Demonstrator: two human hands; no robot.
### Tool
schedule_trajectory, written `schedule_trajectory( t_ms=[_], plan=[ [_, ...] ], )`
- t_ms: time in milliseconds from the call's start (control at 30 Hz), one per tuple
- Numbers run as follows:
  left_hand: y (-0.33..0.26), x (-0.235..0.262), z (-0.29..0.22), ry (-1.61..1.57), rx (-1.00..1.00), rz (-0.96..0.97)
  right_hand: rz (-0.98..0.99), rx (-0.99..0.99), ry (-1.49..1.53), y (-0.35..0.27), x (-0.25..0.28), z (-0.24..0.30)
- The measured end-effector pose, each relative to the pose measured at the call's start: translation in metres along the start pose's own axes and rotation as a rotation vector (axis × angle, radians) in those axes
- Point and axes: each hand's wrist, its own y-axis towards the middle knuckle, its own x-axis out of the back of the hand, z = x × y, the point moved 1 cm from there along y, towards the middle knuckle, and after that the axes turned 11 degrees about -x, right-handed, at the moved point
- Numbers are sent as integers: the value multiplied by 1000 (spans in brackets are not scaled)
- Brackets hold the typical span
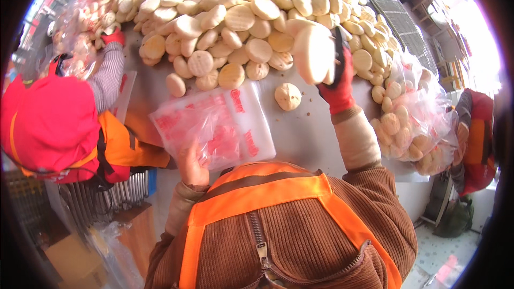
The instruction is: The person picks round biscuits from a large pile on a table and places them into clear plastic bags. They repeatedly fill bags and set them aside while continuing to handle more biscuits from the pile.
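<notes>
- My R hand (338, 83), in a red & black glove, is up over the surface (313, 136); its fingers are wrapped round the R side of some held buns (313, 53), gripping them together.
- Held buns: pale, round, bunched face to face, in the air just in front of the pile; exact no. hard to tell.
- My L hand (191, 165), bare, is at the near edge of a clear bag (195, 120) w/ red print; thumb's up, the other fingers are partly behind the film, so can't tell if they're pinching it or spread.
- Clear bag lies crumpled over a flat bag stack (261, 120), same red print, on the surface right in front of me.
- A lone bun (288, 97) sits on the surface betw. the bag stack & my R hand, apart from the rest, w/ a few crumbs near it.
- Big pile (230, 18) of buns takes up the far side, heaped several deep.
- To my R: a full bag (409, 120) of buns near the edge; a co-worker (479, 139) in red is beside it, hand at its side.
- To my L: another co-worker (51, 123) in red, w/ a red glove (113, 36) touching buns at the pile's L end.
</notes>
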Motion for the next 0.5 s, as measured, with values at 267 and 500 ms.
schedule_trajectory(
  t_ms=[267, 500],
  plan=[
    [15, -3, 9, -58, 60, 102, 577, -444, -932, -106, 38, -68],
    [18, -9, 8, -18, 78, 89, 799, -606, -491, -73, 51, -124]
  ],
)
